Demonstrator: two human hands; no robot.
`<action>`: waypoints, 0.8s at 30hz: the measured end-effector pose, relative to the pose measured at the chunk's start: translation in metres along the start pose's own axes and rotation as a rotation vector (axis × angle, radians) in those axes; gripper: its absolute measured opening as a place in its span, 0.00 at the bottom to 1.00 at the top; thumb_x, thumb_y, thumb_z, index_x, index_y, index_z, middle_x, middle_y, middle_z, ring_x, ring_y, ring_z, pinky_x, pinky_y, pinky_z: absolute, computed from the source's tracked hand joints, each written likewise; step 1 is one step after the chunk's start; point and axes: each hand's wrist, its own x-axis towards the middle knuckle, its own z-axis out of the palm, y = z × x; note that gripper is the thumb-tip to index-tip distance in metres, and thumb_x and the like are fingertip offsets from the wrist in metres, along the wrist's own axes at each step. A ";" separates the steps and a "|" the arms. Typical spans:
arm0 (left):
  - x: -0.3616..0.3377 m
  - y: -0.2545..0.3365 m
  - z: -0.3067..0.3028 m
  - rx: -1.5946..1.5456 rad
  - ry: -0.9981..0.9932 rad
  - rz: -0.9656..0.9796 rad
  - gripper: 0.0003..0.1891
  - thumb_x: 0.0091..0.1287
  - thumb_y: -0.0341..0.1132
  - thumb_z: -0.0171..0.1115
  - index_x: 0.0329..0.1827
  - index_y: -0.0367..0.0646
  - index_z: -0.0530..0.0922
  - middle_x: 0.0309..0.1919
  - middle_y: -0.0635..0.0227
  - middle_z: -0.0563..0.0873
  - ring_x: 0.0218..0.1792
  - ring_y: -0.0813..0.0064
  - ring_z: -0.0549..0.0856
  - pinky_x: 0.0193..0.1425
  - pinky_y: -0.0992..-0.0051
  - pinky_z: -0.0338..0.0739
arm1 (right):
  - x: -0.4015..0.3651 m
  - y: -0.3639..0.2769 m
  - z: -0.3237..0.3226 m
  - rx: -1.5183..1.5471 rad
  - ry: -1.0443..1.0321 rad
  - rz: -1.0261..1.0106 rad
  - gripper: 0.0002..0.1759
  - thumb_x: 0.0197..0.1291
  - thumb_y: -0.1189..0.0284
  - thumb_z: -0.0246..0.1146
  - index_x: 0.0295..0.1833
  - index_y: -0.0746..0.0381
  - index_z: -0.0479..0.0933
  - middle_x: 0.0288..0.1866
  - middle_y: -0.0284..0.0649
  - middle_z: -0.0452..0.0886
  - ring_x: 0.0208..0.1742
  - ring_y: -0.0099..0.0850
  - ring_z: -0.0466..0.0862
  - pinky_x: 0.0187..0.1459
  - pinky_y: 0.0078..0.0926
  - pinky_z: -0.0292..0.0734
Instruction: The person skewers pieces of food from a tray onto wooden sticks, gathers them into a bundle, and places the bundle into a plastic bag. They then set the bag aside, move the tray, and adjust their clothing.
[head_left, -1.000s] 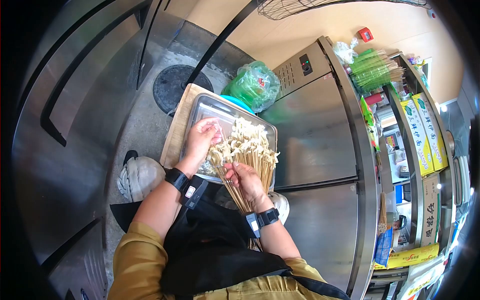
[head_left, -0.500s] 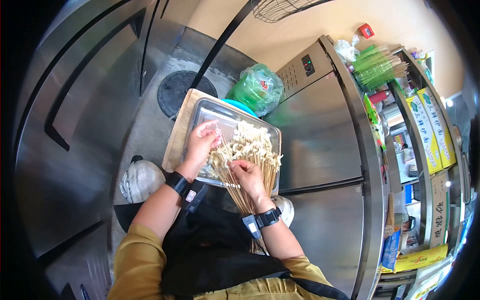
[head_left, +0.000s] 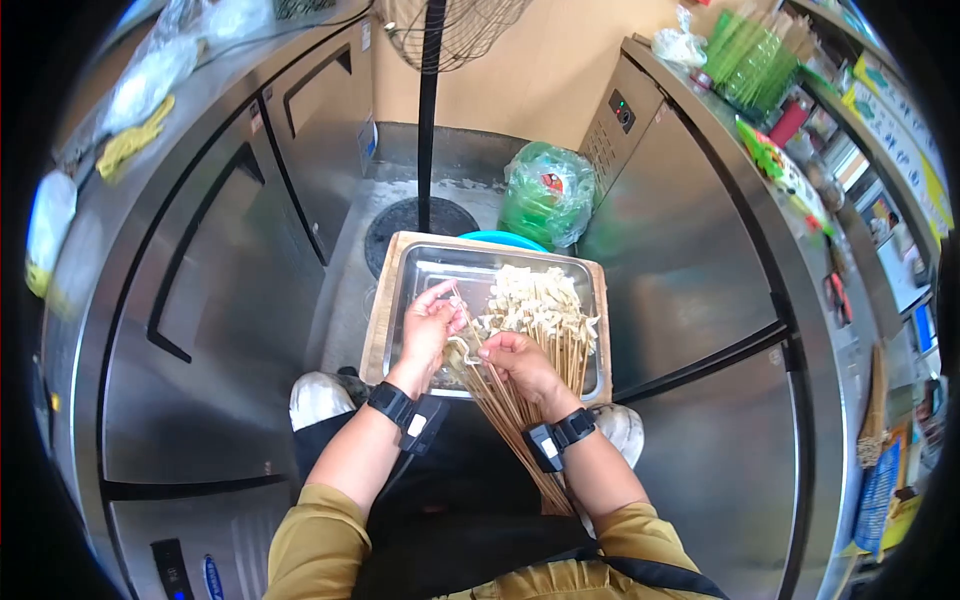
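Head view, metal tray (head_left: 420,275) on wooden board (head_left: 380,335), steel cabinets (head_left: 690,220) around.

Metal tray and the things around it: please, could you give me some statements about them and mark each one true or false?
1. The silver rectangular metal tray lies on a light wooden board. True.
2. The pile of pale food pieces on sticks is at the person's left side of the tray. False: it is at the right side.
3. The right hand holds thin brown wooden sticks. True.
4. The shiny green plastic bag is inside the tray. False: it is beyond the tray, next to a steel cabinet.
5. Only one wrist wears a black strap. False: both do.
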 end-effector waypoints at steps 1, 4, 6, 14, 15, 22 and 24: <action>-0.003 0.003 0.007 0.017 0.021 -0.012 0.17 0.66 0.23 0.54 0.57 0.42 0.74 0.33 0.66 0.80 0.29 0.82 0.79 0.34 0.84 0.78 | 0.002 0.003 -0.004 0.017 -0.027 -0.007 0.03 0.57 0.74 0.65 0.35 0.60 0.77 0.25 0.27 0.77 0.21 0.13 0.69 0.22 0.10 0.63; -0.004 0.003 0.017 0.053 0.066 -0.027 0.17 0.65 0.23 0.54 0.57 0.42 0.74 0.34 0.67 0.80 0.29 0.81 0.79 0.34 0.84 0.79 | 0.005 0.008 -0.012 0.058 -0.074 -0.030 0.04 0.56 0.73 0.65 0.35 0.60 0.77 0.23 0.26 0.76 0.19 0.13 0.69 0.20 0.11 0.63; -0.005 0.002 0.022 0.159 0.059 0.029 0.18 0.65 0.26 0.56 0.58 0.40 0.72 0.35 0.67 0.80 0.31 0.81 0.80 0.36 0.83 0.78 | 0.004 0.007 -0.016 0.061 -0.083 -0.031 0.04 0.56 0.73 0.65 0.35 0.60 0.77 0.23 0.26 0.75 0.18 0.14 0.69 0.19 0.11 0.63; -0.066 -0.018 0.000 0.565 0.154 -0.149 0.07 0.66 0.37 0.57 0.38 0.45 0.71 0.33 0.73 0.75 0.34 0.80 0.76 0.42 0.77 0.76 | -0.002 0.000 -0.035 0.058 -0.063 -0.079 0.02 0.56 0.75 0.63 0.34 0.62 0.78 0.23 0.28 0.76 0.19 0.14 0.70 0.20 0.12 0.65; -0.083 -0.021 0.016 0.573 0.178 -0.294 0.10 0.67 0.42 0.57 0.40 0.47 0.70 0.39 0.70 0.76 0.41 0.76 0.76 0.45 0.72 0.76 | -0.004 -0.002 -0.034 0.048 -0.058 -0.071 0.03 0.57 0.75 0.63 0.34 0.62 0.77 0.23 0.28 0.76 0.19 0.14 0.70 0.20 0.12 0.65; -0.088 -0.056 0.037 0.417 0.022 -0.325 0.04 0.66 0.30 0.57 0.34 0.44 0.71 0.35 0.69 0.80 0.39 0.76 0.80 0.48 0.72 0.78 | -0.005 0.005 -0.032 -0.012 -0.049 -0.248 0.02 0.57 0.75 0.62 0.34 0.60 0.75 0.23 0.27 0.74 0.20 0.14 0.69 0.21 0.11 0.63; -0.084 -0.072 0.033 0.430 0.016 -0.259 0.05 0.65 0.26 0.57 0.32 0.44 0.71 0.33 0.72 0.80 0.36 0.78 0.81 0.47 0.73 0.78 | -0.014 -0.008 -0.035 0.063 -0.084 -0.274 0.02 0.57 0.75 0.62 0.34 0.60 0.75 0.23 0.26 0.73 0.20 0.13 0.68 0.21 0.11 0.62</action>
